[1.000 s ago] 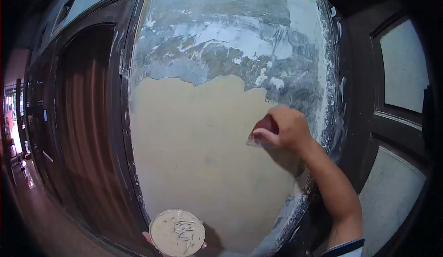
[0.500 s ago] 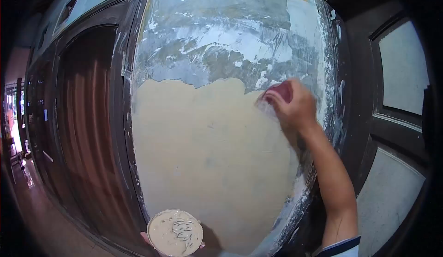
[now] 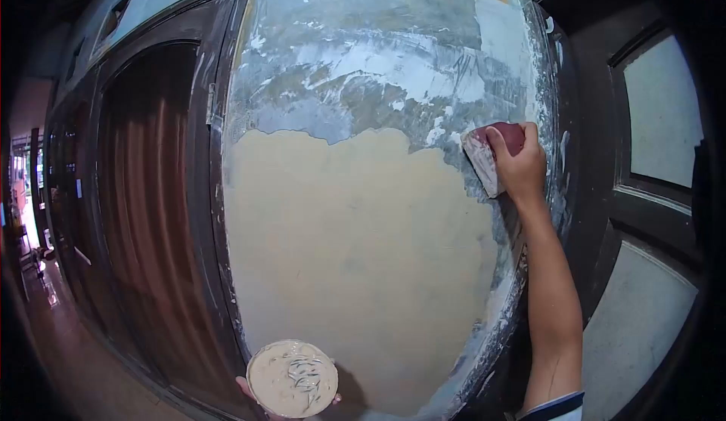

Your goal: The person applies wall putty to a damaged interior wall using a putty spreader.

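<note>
My right hand (image 3: pixel 523 165) is closed around a putty knife (image 3: pixel 484 165) with a dark red grip and a wide blade smeared white. Its blade is at the wall (image 3: pixel 393 13), beside the upper right edge of a smooth beige coat of putty (image 3: pixel 355 247). Low in the view, my left hand (image 3: pixel 243 387) holds a round tub (image 3: pixel 252 365) from below, with only some fingertips showing at its sides. Beige putty (image 3: pixel 283 383) with ridged marks fills the tub. Above the coat, the wall shows patchy grey and white.
A dark wooden door frame (image 3: pixel 219 164) borders the wall on the left, with a brown curtain (image 3: pixel 151 209) in its opening. To the right stands a dark door with pale panels (image 3: pixel 662 111). A shiny floor (image 3: pixel 91 345) stretches away at the lower left.
My right hand has moved right with the putty knife, whose blade has turned to a steeper angle. The coat's upper right corner now shows a ragged edge. The tub stays in my left hand.
</note>
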